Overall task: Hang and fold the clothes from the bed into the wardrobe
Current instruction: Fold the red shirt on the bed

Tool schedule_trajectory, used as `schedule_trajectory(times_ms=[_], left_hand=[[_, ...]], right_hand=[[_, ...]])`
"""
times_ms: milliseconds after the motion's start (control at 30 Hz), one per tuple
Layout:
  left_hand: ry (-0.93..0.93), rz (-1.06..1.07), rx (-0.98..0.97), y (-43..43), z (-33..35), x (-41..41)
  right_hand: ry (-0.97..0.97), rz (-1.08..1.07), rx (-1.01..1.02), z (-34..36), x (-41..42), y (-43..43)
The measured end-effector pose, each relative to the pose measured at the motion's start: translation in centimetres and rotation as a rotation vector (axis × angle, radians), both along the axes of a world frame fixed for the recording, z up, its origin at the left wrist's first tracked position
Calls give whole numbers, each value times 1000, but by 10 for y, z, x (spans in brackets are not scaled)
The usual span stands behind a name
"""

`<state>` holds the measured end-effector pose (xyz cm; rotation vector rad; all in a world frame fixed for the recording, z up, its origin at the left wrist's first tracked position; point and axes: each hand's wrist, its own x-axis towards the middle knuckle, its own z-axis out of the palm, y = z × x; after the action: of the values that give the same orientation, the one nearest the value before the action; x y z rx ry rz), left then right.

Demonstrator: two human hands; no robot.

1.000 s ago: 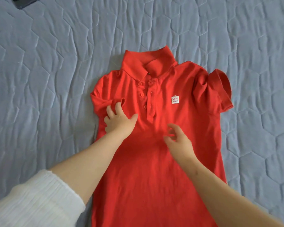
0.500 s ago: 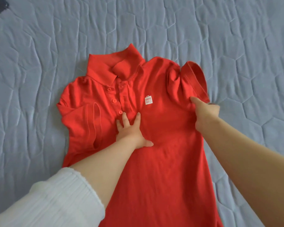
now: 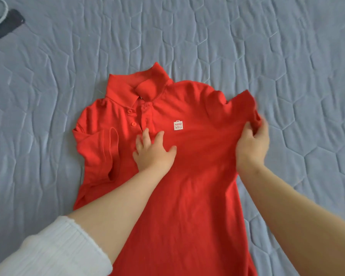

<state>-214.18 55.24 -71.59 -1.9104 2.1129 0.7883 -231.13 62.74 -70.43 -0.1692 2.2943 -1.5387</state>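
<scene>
fingers (image 3: 145, 136) spread, left hand (image 3: 153, 151) pins red polo shirt (image 3: 187, 196) below its logo (image 3: 178, 125); right hand (image 3: 251, 146) grips sleeve (image 3: 241, 108), best folded smoothly toward the logo.

— What sort of place are we looking at?
— It is looking like a home bedroom: a blue-grey quilted bedspread (image 3: 247, 46) is covering the whole surface.
— Is anything else pointing that way?
— A red polo shirt (image 3: 197, 196) is lying spread on it, and a dark flat object (image 3: 6, 26) is sitting far left.
</scene>
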Motion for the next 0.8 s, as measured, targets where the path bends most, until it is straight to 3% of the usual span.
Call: schedule_trajectory(times_ms=[67, 133, 167, 233, 300, 433, 500, 567, 633, 700, 800], left_hand=[[365, 217, -122, 1, 6, -12], [803, 621, 138, -1, 18, -27], [905, 766, 315, -3, 19, -32], [916, 824, 580, -6, 16, -36], [841, 729, 649, -5, 10, -36], [807, 576, 483, -8, 9, -41], [698, 425, 228, -8, 9, -43], [374, 178, -145, -5, 15, -43], [255, -115, -373, 0, 24, -46], [247, -424, -395, 9, 31, -54], [161, -731, -257, 19, 30, -72]], right_hand=[[385, 448, 79, 4, 15, 10], [606, 849, 311, -3, 23, 21], [645, 971, 465, -9, 25, 27], [609, 1073, 647, -21, 27, 37], [530, 1038, 630, -25, 28, 45], [355, 832, 565, -23, 29, 53], [256, 777, 587, -22, 32, 60], [156, 709, 601, -21, 35, 70], [47, 638, 566, -19, 40, 82], [-113, 511, 489, -18, 43, 96], [-431, 340, 396, -18, 47, 122]])
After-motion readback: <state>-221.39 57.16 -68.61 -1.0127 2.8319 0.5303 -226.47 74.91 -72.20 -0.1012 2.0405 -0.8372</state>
